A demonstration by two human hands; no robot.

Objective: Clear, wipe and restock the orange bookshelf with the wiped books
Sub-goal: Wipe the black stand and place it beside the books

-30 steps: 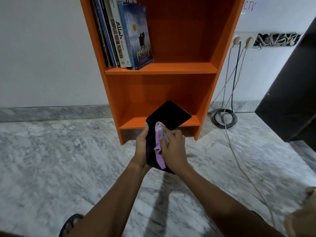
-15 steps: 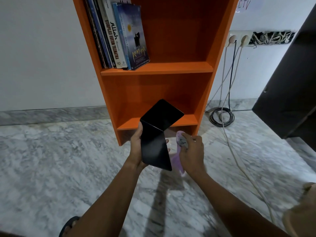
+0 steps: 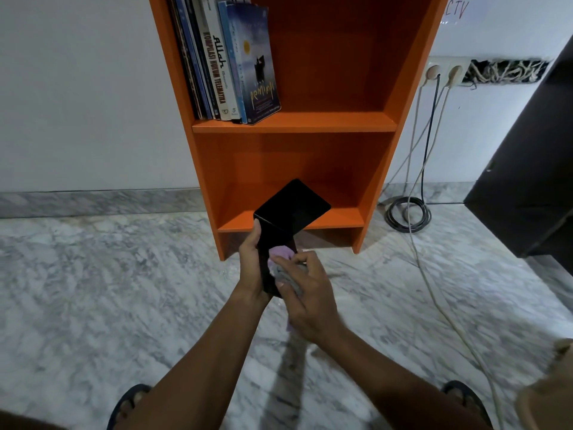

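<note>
Sandals: one (image 3: 127, 405) at 7 o'clock and one (image 3: 465, 395) at 5 o'clock, on the marble floor (image 3: 93, 290).
Right hand (image 3: 310, 302): just below centre, fingers curled tight round a bunched purple cloth (image 3: 280, 254) and pressing it on the lower cover of the black book (image 3: 291, 206).
Left hand (image 3: 252, 268): at 9 o'clock of the cloth, fingers wrapped round the book's left edge, thumb along the front.
Black book: held above the floor at centre, bent open, with its upper flap tilted toward 1 o'clock across the front of the lowest shelf board; whether it touches the board I cannot tell.
Bookshelf (image 3: 403, 88): orange, at 12 o'clock, standing against the white wall.
Books (image 3: 229, 66): a row leaning at the left end of the upper shelf board, at 11 o'clock.
Cables (image 3: 407, 214): coiled on the floor at 3 o'clock of the bookshelf's foot, running up to wall sockets (image 3: 443, 72) at 2 o'clock.
Cabinet (image 3: 533, 166): dark, at 3 o'clock.
</note>
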